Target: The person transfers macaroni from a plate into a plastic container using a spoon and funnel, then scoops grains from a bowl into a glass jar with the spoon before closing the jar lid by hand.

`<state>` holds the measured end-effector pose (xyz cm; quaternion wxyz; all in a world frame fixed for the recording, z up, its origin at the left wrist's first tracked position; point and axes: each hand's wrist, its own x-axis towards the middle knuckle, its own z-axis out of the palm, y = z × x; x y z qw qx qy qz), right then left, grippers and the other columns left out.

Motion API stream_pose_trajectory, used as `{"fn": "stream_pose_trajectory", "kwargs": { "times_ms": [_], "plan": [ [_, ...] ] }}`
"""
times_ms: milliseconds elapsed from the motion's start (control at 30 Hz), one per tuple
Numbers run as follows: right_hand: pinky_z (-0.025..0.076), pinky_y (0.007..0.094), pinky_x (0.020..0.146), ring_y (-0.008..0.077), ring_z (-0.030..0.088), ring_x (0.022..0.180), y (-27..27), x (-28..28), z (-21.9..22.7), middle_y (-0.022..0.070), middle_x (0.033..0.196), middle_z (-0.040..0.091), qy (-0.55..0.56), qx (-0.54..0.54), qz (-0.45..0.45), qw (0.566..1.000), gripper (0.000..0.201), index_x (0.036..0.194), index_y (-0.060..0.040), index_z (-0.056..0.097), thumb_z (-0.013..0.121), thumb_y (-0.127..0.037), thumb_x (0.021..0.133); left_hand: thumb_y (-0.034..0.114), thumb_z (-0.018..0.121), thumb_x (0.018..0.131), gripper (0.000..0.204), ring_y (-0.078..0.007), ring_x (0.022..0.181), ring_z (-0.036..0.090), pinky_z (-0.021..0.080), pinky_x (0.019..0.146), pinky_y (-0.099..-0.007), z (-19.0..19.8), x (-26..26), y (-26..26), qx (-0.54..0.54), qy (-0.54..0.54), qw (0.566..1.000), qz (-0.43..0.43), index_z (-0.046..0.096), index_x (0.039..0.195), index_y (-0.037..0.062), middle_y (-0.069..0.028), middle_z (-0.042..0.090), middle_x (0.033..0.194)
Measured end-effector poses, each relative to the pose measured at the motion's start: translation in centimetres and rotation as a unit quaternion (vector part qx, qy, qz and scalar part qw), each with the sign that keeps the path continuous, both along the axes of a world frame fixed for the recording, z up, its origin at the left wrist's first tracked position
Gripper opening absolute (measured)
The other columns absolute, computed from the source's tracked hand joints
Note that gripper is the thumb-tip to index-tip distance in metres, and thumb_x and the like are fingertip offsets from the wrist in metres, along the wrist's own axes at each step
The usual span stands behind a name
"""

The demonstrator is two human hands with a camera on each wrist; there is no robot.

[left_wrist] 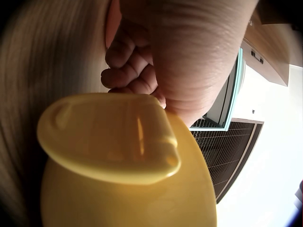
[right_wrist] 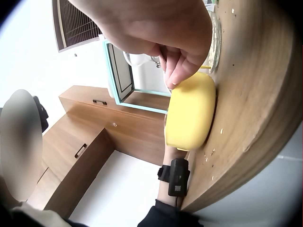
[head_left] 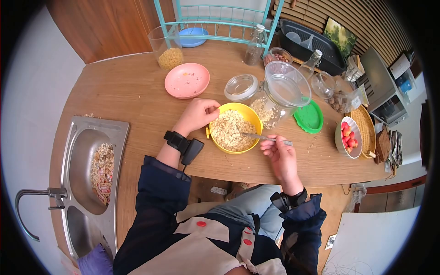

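A yellow bowl (head_left: pixel 260 123) filled with rolled oats (head_left: pixel 230 128) stands near the table's front edge. My left hand (head_left: pixel 200 114) pinches its rim at the upper left, with fingertips right at the edge. In the left wrist view the bowl's tab-like handle (left_wrist: pixel 104 137) fills the foreground, below the hand (left_wrist: pixel 194 52). My right hand (head_left: pixel 282 160) holds a metal spoon (head_left: pixel 268 137) by its handle, between thumb and fingers. The spoon's front end is buried in the oats. From the right wrist view, the right hand (right_wrist: pixel 165 28) is over the bowl's side (right_wrist: pixel 191 113).
Behind the bowl stand a glass jar (head_left: pixel 270 112) of oats and a glass lid (head_left: pixel 241 87). A pink plate (head_left: pixel 188 81) lies behind the left hand, a green lid (head_left: pixel 309 118) to the right. Farther right is a white bowl (head_left: pixel 340 142) of red fruit. The sink (head_left: pixel 120 137) is at left.
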<state>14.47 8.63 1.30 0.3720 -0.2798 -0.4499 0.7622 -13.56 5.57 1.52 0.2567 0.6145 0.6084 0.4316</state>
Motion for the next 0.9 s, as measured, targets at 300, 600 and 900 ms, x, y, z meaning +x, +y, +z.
{"fn": "stream_pose_trajectory", "kwargs": {
  "times_ms": [300, 600, 900],
  "plan": [
    [0.047, 0.0254, 0.069, 0.0158, 0.058, 0.076, 0.9, 1.4, 0.9, 0.0137, 0.087, 0.061, 0.037, 0.027, -0.048, 0.998, 0.031, 0.103, 0.0038, 0.05, 0.036, -0.023, 0.095, 0.008, 0.059, 0.077, 0.012, -0.0036, 0.048, 0.046, 0.037, 0.045, -0.02, -0.2, -0.1, 0.0, 0.012, 0.011, 1.0, 0.001, 0.063, 0.083, -0.001, 0.0005, 0.054, 0.056],
    [0.048, 0.0267, 0.069, 0.0161, 0.058, 0.074, 1.4, 2.5, 0.4, 0.013, 0.082, 0.061, 0.028, -0.007, -0.064, 0.998, 0.031, 0.1, 0.0039, 0.052, 0.036, -0.022, 0.096, 0.011, 0.06, 0.075, 0.014, -0.0101, 0.049, 0.05, 0.041, 0.048, -0.0243, 0.0, 0.0, 0.0, -0.011, 0.011, 1.0, 0.01, 0.063, 0.083, -0.0004, -0.0048, 0.057, 0.058],
    [0.049, 0.0272, 0.07, 0.0165, 0.059, 0.074, 1.2, 2.4, 0.6, 0.0126, 0.082, 0.061, 0.02, 0.014, -0.068, 0.997, 0.031, 0.101, 0.0034, 0.052, 0.035, -0.023, 0.096, 0.012, 0.06, 0.076, 0.015, -0.0093, 0.049, 0.049, 0.04, 0.048, -0.0242, -0.2, 0.0, 0.1, -0.02, 0.0, 1.0, 0.012, 0.063, 0.083, -0.0004, -0.0042, 0.056, 0.057]
  ]
}}
